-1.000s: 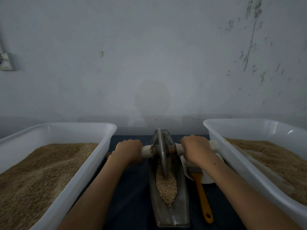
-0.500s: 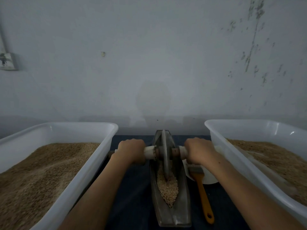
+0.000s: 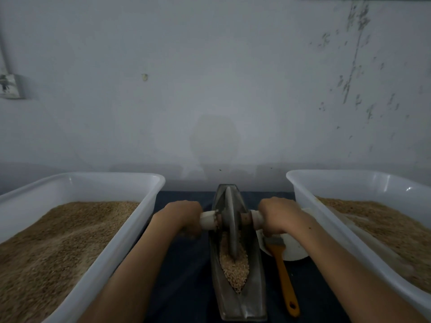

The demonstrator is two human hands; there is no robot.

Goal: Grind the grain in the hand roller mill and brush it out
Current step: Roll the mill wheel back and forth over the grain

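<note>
A boat-shaped metal trough (image 3: 254, 299) lies lengthwise on the dark table between my arms. Pale grain (image 3: 234, 269) fills its near half. A metal roller wheel (image 3: 231, 220) stands upright in the trough on a white axle handle (image 3: 208, 220). My left hand (image 3: 180, 216) grips the left end of the axle, my right hand (image 3: 277, 215) grips the right end. An orange-handled brush (image 3: 283, 273) lies to the right of the trough, its bristle end resting on a white dish (image 3: 295, 249).
A white plastic tub (image 3: 130, 231) of grain stands on the left and another white tub (image 3: 303, 190) of grain on the right, both close to my forearms. A grey wall rises straight behind the table. Dark cloth (image 3: 189, 276) covers the table.
The roller wheel and both hands have moved a little toward me along the trough, onto the grain.
</note>
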